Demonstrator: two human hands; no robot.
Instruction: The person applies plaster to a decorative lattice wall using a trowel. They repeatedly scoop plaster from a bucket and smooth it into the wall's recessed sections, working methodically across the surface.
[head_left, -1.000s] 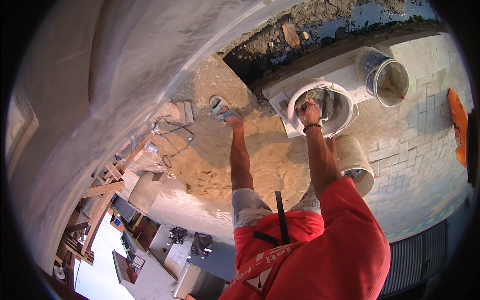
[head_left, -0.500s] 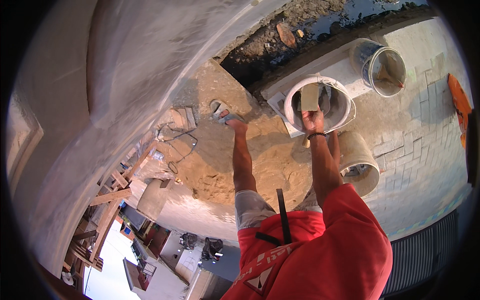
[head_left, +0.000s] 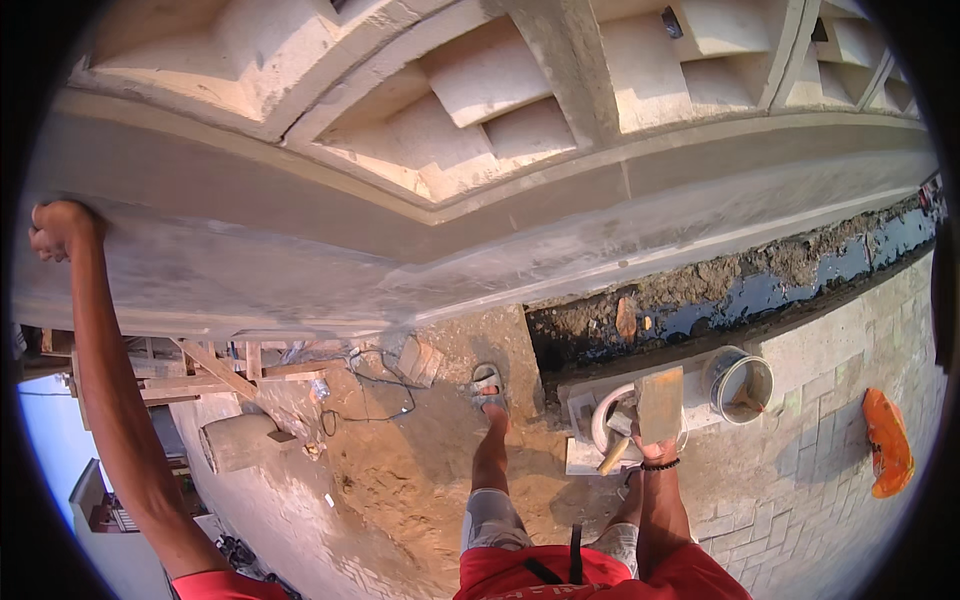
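My left hand (head_left: 66,230) is raised against the smooth grey wall (head_left: 300,260) at the far left, fingers curled; what they hold, if anything, is hidden. In my right hand (head_left: 655,453) is a flat, rectangular, tan-grey board (head_left: 660,402), held over a white bucket (head_left: 603,412) and covering part of its mouth. Beside that hand, a trowel with a wooden handle (head_left: 613,457) lies across the bucket's near rim. Whether my right fingers touch the trowel I cannot tell.
A second bucket (head_left: 742,385) stands to the right, with something inside. Beyond them runs a ditch of dark water (head_left: 760,290). An orange sack (head_left: 887,443) lies on the paving. Loose sand (head_left: 400,490), a cord (head_left: 395,412) and wooden planks (head_left: 215,368) are at the left.
The view has swung up toward the wall and its openwork blocks. My left arm has come into view, raised to the wall. My right hand has lifted the board out of the bucket's mouth.
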